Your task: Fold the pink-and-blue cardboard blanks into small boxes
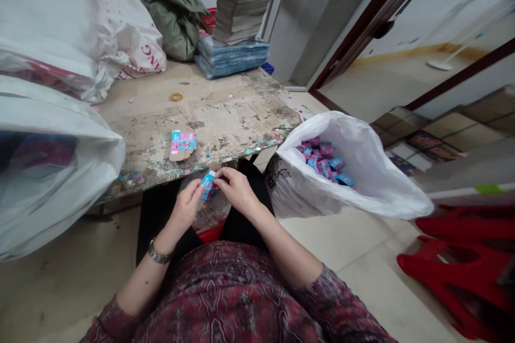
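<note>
Over my lap, in front of the table edge, my left hand [190, 199] grips a small blue and pink cardboard box [208, 183] by its left side. My right hand [234, 186] pinches the same box at its upper right, fingers closed on its edge. Whether the box's flaps are fully folded I cannot tell. Just beyond, on the table, lie flat unfolded box blanks [183, 142] in pink and blue, with a brown inner side showing; whether one or several is unclear.
A white sack [362, 177] holding many small folded boxes stands open at the right. White bags [52, 171] crowd the left. The stained table [225, 112] bears a yellow ring [176, 97], a green sack [169, 10] and stacked sheets [241, 13]. Red stools [454, 262] stand far right.
</note>
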The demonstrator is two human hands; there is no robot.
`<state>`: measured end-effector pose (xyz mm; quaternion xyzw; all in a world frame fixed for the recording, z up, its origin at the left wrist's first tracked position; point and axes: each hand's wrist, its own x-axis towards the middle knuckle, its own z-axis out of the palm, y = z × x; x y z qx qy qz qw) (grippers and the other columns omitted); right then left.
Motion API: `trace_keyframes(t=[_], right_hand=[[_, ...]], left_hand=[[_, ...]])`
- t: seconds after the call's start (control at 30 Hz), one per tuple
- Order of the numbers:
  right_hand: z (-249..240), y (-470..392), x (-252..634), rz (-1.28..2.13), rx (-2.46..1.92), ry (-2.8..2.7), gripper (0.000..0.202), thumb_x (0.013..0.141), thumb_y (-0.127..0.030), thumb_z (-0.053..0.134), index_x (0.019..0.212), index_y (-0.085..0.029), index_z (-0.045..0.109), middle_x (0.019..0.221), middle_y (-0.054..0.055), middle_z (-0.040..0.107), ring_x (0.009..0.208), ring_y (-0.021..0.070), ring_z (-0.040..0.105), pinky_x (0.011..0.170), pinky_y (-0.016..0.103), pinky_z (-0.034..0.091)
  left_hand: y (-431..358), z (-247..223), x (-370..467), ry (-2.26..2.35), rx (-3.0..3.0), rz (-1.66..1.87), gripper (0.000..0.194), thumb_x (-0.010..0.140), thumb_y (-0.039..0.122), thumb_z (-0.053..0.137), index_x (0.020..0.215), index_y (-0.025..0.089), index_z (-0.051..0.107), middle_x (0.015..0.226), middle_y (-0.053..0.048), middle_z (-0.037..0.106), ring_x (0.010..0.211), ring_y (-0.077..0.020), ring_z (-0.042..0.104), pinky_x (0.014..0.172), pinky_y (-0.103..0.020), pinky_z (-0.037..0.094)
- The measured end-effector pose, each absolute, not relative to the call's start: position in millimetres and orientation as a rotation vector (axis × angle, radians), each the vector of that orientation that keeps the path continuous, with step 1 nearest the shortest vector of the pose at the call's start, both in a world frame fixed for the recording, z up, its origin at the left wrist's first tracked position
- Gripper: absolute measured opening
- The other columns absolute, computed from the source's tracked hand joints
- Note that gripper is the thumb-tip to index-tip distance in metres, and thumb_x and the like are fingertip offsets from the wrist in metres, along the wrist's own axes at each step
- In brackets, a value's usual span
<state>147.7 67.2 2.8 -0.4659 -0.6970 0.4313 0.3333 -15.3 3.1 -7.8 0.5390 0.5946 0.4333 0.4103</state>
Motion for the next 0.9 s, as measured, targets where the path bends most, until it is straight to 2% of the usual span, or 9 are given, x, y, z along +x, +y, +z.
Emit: trace_keyframes(t=[0.07, 0.13, 0.23, 0.3, 0.5, 0.63, 0.77, 0.9], right_hand=[[-0.3, 68.8, 147.5, 1.2, -1.213, -1.774, 0.015, 0.084, -0.011, 0.062, 0.073, -0.021, 0.06, 0.073, -0.002, 0.064, 0.074, 0.0157, 0.062, 0.071, 0.026, 0.047], [-2.2, 70.1, 147.1, 1.257, -1.217, -1.739, 0.013, 0.083, -0.014, 0.062, 0.073, -0.022, 0.06, 0.07, -0.003, 0.063, 0.07, 0.015, 0.062, 0.068, 0.026, 0.048], [-3.2, 72.2, 146.2, 1.349, -1.203, -1.676, 0.009, 0.082, -0.016, 0.062, 0.074, -0.021, 0.061, 0.07, -0.004, 0.063, 0.061, 0.0127, 0.06, 0.064, 0.025, 0.048], [-3.2, 73.9, 145.1, 1.421, -1.178, -1.631, 0.008, 0.081, -0.017, 0.061, 0.073, -0.02, 0.062, 0.069, -0.004, 0.062, 0.057, 0.0117, 0.059, 0.061, 0.024, 0.047], [-0.8, 78.0, 141.3, 1.487, -1.143, -1.58, 0.007, 0.079, -0.018, 0.061, 0.072, -0.02, 0.063, 0.066, -0.004, 0.061, 0.056, 0.0112, 0.058, 0.06, 0.024, 0.047], [3.8, 77.3, 140.2, 1.446, -1.105, -1.6, 0.007, 0.079, -0.018, 0.062, 0.072, -0.019, 0.064, 0.069, -0.003, 0.062, 0.059, 0.0115, 0.06, 0.062, 0.024, 0.048], [9.5, 73.2, 139.6, 1.424, -1.077, -1.655, 0.008, 0.079, -0.017, 0.063, 0.073, -0.02, 0.066, 0.072, -0.003, 0.065, 0.063, 0.0124, 0.06, 0.065, 0.025, 0.049], [12.6, 68.7, 139.0, 1.327, -1.046, -1.693, 0.008, 0.081, -0.017, 0.062, 0.078, -0.021, 0.068, 0.081, 0.0, 0.068, 0.076, 0.0158, 0.064, 0.071, 0.027, 0.051]], left_hand=[[5.1, -7.3, -14.5, 1.508, 1.377, 1.089, 0.03, 0.094, 0.042, 0.052, 0.103, 0.019, 0.069, 0.094, -0.004, 0.071, 0.087, -0.0194, 0.064, 0.082, -0.029, 0.048], [6.5, -8.2, -14.6, 1.506, 1.398, 1.111, 0.033, 0.096, 0.04, 0.05, 0.112, 0.019, 0.068, 0.107, -0.006, 0.073, 0.099, -0.0212, 0.066, 0.089, -0.031, 0.05], [7.2, -12.7, -16.3, 1.517, 1.46, 1.17, 0.038, 0.097, 0.038, 0.048, 0.126, 0.019, 0.065, 0.13, -0.01, 0.069, 0.12, -0.0237, 0.062, 0.105, -0.036, 0.046], [6.6, -16.5, -18.2, 1.57, 1.539, 1.186, 0.04, 0.098, 0.036, 0.046, 0.13, 0.019, 0.063, 0.135, -0.011, 0.066, 0.126, -0.0244, 0.06, 0.11, -0.038, 0.044], [3.7, -17.3, -18.8, 1.731, 1.825, 1.086, 0.044, 0.102, 0.032, 0.04, 0.14, 0.019, 0.057, 0.13, -0.014, 0.066, 0.119, -0.0253, 0.063, 0.104, -0.042, 0.05], [4.7, -13.2, -13.0, 1.792, 1.846, 1.038, 0.048, 0.099, 0.036, 0.046, 0.142, 0.016, 0.055, 0.13, -0.017, 0.064, 0.121, -0.0282, 0.061, 0.106, -0.045, 0.048], [6.5, -11.9, -7.1, 1.749, 1.735, 1.02, 0.045, 0.094, 0.033, 0.053, 0.135, 0.016, 0.059, 0.129, -0.016, 0.066, 0.12, -0.0292, 0.062, 0.105, -0.045, 0.048], [9.3, -9.6, -4.4, 1.64, 1.461, 1.078, 0.036, 0.089, 0.03, 0.057, 0.122, 0.019, 0.065, 0.12, -0.01, 0.072, 0.111, -0.0266, 0.066, 0.101, -0.041, 0.049]])
